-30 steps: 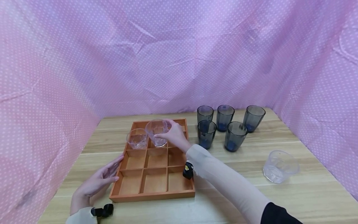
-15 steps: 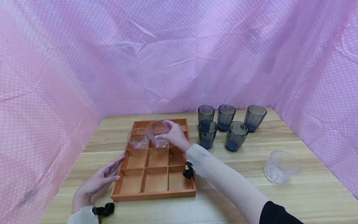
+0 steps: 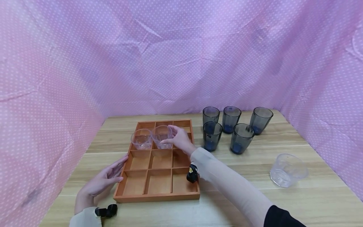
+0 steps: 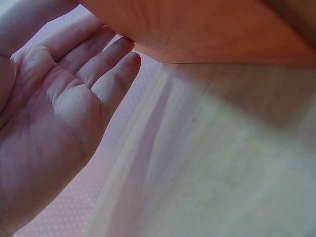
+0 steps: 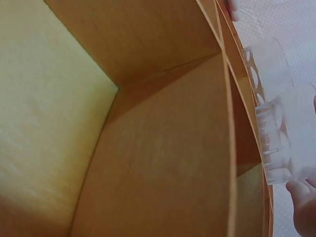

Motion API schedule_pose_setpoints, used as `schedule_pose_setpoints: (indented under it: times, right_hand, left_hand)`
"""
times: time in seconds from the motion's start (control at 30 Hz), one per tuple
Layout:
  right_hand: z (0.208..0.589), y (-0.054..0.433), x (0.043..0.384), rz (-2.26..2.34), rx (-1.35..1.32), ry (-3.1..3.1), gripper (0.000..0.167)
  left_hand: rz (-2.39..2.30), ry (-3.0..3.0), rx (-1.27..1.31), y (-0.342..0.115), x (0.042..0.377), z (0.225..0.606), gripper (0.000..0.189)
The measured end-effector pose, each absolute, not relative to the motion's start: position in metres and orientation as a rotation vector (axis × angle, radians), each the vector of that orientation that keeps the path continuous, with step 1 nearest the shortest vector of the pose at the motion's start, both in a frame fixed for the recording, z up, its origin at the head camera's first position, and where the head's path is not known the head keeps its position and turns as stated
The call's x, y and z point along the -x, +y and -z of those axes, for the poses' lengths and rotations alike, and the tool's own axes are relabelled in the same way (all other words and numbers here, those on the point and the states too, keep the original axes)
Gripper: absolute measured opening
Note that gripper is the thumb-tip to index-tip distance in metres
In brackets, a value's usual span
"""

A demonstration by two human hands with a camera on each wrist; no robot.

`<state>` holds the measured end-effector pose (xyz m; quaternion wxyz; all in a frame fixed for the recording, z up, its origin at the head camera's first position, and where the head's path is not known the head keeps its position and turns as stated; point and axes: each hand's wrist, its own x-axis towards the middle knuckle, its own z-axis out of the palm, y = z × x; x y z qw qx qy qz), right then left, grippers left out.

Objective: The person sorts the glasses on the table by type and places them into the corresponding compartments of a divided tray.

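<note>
A wooden tray point(image 3: 157, 199) divided into several compartments lies on the table. My right hand point(image 3: 180, 138) holds a clear glass point(image 3: 162, 137) at its right side, fingers behind and thumb in front. That glass sits low in the middle compartment of the second row from the back. In the right wrist view the clear glass point(image 5: 295, 133) shows beyond the dividers. Left of it, another clear glass point(image 3: 142, 139) stands in the neighbouring compartment. My left hand point(image 3: 102, 181) rests against the tray's left side, its fingers point(image 4: 114, 79) fairly straight along the wooden wall.
Several smoky blue-grey glasses point(image 3: 239, 138) stand upright right of the tray, toward the back of the table. A third clear glass point(image 3: 287, 171) stands alone near the table's right edge. Pink dotted cloth point(image 3: 181, 63) hangs around the table on the back and sides.
The clear glass in my right hand has come down lower into the middle compartment, beside the other clear glass. My left hand stays at the tray's side. The head view has shifted slightly.
</note>
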<state>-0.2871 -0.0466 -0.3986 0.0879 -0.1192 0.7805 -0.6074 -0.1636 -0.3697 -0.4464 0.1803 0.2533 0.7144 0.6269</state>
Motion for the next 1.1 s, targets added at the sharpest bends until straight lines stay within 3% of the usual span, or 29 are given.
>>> schedule_pose_setpoints:
  times: [0.63,1.1]
  right_hand:
    - [0.404,-0.044,0.291,1.759,0.320,2.250,0.073]
    - [0.385,-0.018,0.261,1.515,0.432,2.386,0.088]
  left_hand:
    - [-1.812,1.972,-0.772,-0.369,0.164,0.448,0.072]
    - [-1.797,1.976,-0.812,-0.371,0.165,0.449,0.073]
